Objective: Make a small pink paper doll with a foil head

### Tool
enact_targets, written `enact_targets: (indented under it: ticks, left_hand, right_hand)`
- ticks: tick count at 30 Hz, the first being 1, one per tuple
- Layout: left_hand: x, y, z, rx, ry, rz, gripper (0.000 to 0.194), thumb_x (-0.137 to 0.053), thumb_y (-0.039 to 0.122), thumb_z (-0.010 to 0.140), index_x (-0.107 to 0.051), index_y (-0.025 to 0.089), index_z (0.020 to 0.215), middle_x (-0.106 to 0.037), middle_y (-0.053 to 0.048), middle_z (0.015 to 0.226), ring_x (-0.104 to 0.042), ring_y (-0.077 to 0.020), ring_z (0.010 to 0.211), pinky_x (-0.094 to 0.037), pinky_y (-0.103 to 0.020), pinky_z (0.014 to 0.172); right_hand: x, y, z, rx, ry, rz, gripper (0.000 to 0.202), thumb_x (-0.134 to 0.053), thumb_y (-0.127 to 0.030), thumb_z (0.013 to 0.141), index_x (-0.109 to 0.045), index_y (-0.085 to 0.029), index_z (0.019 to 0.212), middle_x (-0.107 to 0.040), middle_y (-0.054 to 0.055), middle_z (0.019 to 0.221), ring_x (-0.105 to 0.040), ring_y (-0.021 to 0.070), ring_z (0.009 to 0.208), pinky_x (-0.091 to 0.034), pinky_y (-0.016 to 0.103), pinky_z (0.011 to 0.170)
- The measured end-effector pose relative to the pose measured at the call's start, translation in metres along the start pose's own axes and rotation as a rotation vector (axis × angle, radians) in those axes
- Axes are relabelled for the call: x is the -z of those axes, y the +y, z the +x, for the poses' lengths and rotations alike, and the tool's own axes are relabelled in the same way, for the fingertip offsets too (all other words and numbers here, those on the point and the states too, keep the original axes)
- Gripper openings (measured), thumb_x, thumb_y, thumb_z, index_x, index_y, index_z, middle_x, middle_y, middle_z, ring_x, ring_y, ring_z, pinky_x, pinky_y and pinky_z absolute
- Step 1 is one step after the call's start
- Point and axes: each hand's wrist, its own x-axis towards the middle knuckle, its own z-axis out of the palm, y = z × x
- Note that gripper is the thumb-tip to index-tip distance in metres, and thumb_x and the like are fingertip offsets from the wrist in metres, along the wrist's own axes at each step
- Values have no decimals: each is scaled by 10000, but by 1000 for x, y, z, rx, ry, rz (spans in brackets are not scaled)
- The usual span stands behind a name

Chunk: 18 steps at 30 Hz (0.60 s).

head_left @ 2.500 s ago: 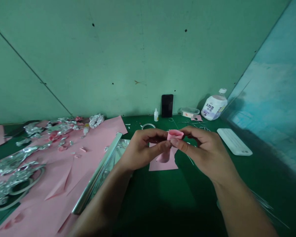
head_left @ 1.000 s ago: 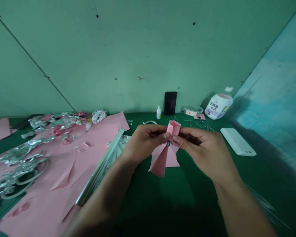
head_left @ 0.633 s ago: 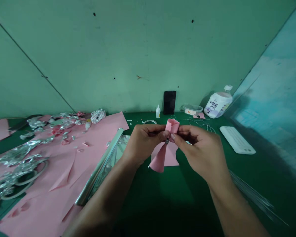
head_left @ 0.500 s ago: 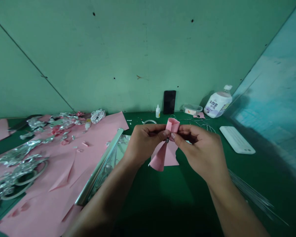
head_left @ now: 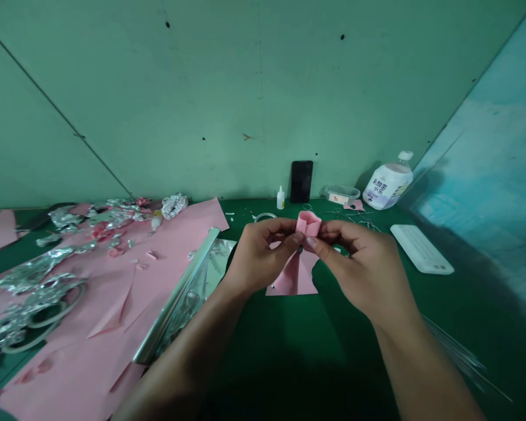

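Near the middle of the view, my left hand (head_left: 260,254) pinches the left side of a rolled pink piece (head_left: 308,224) between thumb and fingers. My right hand (head_left: 362,263) grips the same piece from the right, its thumb close to the left thumb. The roll's open top shows above both thumbs. Just beneath them is a small dark bit, with a pink flared part (head_left: 288,275) hanging below it. Behind that flare a flat pink sheet (head_left: 307,279) lies on the green table. The fingertips behind the roll are partly hidden.
Large pink sheets (head_left: 79,362) with crumpled foil (head_left: 174,206) and a foil roll (head_left: 177,295) cover the left. A glue bottle (head_left: 280,198), black phone (head_left: 301,182), plastic tub (head_left: 342,194) and large bottle (head_left: 388,182) stand behind. A white slab (head_left: 421,249) and thin wires (head_left: 464,354) lie right.
The rolled piece has tipped so its top opening looks rounder, and the flare below has swung back over the flat sheet. Both hands keep their hold, the right one shifted slightly.
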Motion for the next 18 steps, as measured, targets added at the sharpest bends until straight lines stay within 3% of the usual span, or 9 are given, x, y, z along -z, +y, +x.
enact_targets:
  ticks: [7, 12, 18]
  left_hand:
    - [4, -2, 1, -24, -3, 49, 173, -663, 299, 859, -708, 139, 908, -715, -91, 877, -673, -186, 826, -548, -307, 757]
    - [16, 1, 1, -3, -176, 29, 221, -649, 327, 892, -701, 147, 1009, -710, -66, 777, -695, -201, 843, -549, -303, 754]
    - [29, 3, 2, -130, -219, 134, 174, -713, 287, 847, -767, 190, 982, -745, -73, 949, -686, -195, 893, -533, -287, 788]
  right_hand:
    - [1, 2, 1, 80, -10, -27, 123, -692, -312, 855, -748, -246, 941, -755, 24, 901, -701, 194, 812, -566, 310, 696]
    - [4, 3, 3, 55, -69, -14, 125, -701, -335, 848, -763, -276, 940, -766, 0, 867, -705, 179, 770, -556, 288, 664]
    - [7, 0, 1, 64, -112, -37, 106, -709, -331, 840, -772, -299, 919, -772, -3, 841, -705, 176, 706, -542, 274, 594]
